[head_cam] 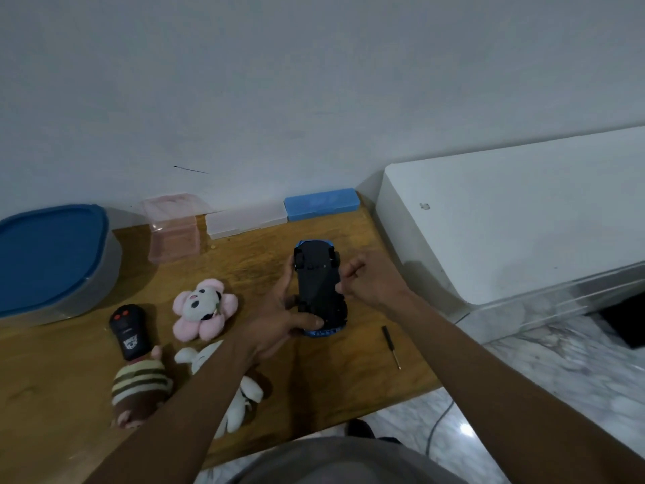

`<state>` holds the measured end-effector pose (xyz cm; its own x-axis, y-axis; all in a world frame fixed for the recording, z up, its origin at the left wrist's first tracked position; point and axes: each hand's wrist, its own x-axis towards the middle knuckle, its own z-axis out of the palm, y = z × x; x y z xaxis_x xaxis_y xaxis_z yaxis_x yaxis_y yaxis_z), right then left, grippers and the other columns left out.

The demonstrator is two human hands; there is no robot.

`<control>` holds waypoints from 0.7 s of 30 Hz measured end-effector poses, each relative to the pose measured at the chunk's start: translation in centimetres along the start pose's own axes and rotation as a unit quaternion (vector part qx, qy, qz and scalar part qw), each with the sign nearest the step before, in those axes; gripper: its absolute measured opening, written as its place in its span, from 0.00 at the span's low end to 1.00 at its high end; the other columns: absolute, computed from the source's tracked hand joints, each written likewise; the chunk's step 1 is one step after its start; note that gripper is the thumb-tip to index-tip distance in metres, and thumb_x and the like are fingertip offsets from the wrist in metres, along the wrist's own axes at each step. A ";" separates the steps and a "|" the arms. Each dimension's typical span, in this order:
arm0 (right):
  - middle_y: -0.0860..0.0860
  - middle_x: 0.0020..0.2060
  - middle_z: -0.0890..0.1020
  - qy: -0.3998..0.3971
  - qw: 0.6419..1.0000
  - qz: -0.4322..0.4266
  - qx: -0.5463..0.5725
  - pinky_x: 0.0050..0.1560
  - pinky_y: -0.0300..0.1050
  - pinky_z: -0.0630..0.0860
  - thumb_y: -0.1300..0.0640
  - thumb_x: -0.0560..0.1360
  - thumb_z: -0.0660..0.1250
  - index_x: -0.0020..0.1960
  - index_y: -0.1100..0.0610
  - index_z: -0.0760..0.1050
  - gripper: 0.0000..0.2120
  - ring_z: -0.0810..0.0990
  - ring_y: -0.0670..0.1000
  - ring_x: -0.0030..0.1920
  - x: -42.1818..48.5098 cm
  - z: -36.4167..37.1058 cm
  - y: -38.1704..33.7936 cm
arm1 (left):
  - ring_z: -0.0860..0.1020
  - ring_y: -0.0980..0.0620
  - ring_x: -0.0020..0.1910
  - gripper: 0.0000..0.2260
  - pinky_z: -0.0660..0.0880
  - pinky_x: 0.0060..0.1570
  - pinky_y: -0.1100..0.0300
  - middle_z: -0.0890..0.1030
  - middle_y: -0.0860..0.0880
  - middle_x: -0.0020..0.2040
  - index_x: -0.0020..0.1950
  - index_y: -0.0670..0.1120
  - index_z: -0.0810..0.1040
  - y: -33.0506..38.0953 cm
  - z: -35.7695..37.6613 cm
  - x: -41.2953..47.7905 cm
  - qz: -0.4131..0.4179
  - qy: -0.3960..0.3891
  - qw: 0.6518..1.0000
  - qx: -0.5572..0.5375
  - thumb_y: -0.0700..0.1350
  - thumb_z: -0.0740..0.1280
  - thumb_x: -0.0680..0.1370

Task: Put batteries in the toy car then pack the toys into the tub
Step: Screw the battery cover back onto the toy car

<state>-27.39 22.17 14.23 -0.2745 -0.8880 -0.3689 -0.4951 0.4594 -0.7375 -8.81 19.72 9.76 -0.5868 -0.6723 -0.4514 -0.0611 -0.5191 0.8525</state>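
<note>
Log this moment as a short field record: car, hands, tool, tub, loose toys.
car: toy car held upside down above the table, black underside up
left hand: left hand grips the car's near end
right hand: right hand at the car's right side
tool: screwdriver lying on the table, untouched
tub: tub far left, blue lid on
loose toys: remote, pink plush, striped plush, white plush

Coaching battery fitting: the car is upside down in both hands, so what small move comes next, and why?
Probably free the right hand to pick up the screwdriver lying right of the toy car. The black underside faces up, looks closed, and the left hand already steadies it.
</note>
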 end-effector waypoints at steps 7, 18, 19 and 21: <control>0.51 0.40 0.81 0.050 0.994 0.043 -0.092 0.35 0.34 0.71 0.65 0.73 0.69 0.38 0.55 0.76 0.08 0.78 0.47 0.40 -0.4 -0.7 5.7 | 0.76 0.42 0.64 0.54 0.77 0.57 0.42 0.75 0.44 0.67 0.75 0.70 0.48 -2.5 1.5 0.3 -0.024 0.016 1.000 -0.003 0.22 0.67 0.69; 0.52 0.36 0.77 0.046 0.984 0.094 -0.144 0.22 0.28 0.64 0.58 0.74 0.69 0.42 0.63 0.77 0.07 0.73 0.45 0.33 -1.9 0.7 12.8 | 0.80 0.44 0.60 0.54 0.79 0.53 0.47 0.78 0.44 0.64 0.75 0.70 0.48 -3.5 3.6 0.7 -0.053 0.028 0.998 0.020 0.22 0.68 0.69; 0.50 0.34 0.76 0.045 0.984 0.095 -0.142 0.22 0.28 0.65 0.59 0.75 0.68 0.39 0.61 0.76 0.07 0.72 0.44 0.31 -1.8 0.8 13.0 | 0.80 0.45 0.60 0.54 0.79 0.53 0.46 0.79 0.44 0.63 0.75 0.70 0.48 -3.5 3.6 0.6 -0.053 0.027 0.998 0.021 0.23 0.68 0.69; 0.48 0.33 0.73 0.037 0.985 0.101 -0.135 0.23 0.28 0.63 0.58 0.76 0.66 0.36 0.57 0.72 0.10 0.71 0.43 0.32 -1.6 1.1 13.3 | 0.80 0.45 0.60 0.54 0.79 0.54 0.45 0.79 0.45 0.63 0.75 0.70 0.48 -3.4 3.8 0.6 -0.056 0.031 0.998 0.021 0.23 0.68 0.70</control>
<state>-32.62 29.67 4.37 -0.4436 -0.7789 -0.4434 -0.6223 0.6237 -0.4730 -11.99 23.05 7.61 -0.5236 -0.6436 -0.5583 -0.1570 -0.5712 0.8057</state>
